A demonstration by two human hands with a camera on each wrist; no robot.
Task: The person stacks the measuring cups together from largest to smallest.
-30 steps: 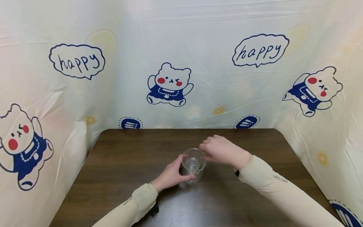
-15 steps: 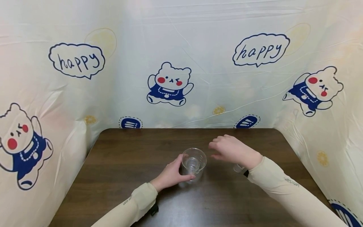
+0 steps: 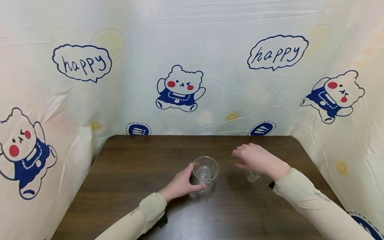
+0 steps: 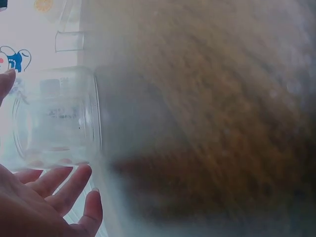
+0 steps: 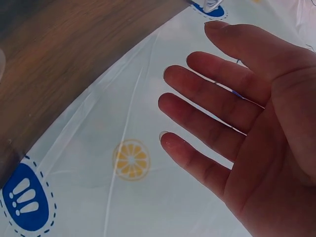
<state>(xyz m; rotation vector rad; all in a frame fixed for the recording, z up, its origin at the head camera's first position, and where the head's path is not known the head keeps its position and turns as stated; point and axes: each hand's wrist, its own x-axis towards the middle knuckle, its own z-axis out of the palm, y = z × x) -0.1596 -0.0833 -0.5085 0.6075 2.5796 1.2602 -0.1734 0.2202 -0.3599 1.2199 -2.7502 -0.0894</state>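
A clear glass beaker (image 3: pixel 210 168) with a small pouring lip stands near the middle of the table. My left hand (image 3: pixel 180 185) grips its side, thumb at the front and the fingers round the far left; in the left wrist view the fingers (image 4: pixel 69 190) lie along the glass. Off to the right, my right hand (image 3: pixel 259 160) hovers over the table, away from the beaker. Its fingers look relaxed and nothing is between them in the right wrist view. Below that hand stands a small clear glass vessel (image 3: pixel 253 177), partly hidden by it.
The dark brown wooden table (image 3: pixel 135 173) has rounded far corners. A pale curtain (image 3: pixel 222 90) printed with bears and "happy" bubbles surrounds its back and sides. In the left wrist view, the blurred brown tabletop (image 4: pixel 222 98) fills the right part.
My right hand has moved from the beaker's rim away to the right, bringing the small glass vessel into view. My left hand and the beaker have stayed in place.
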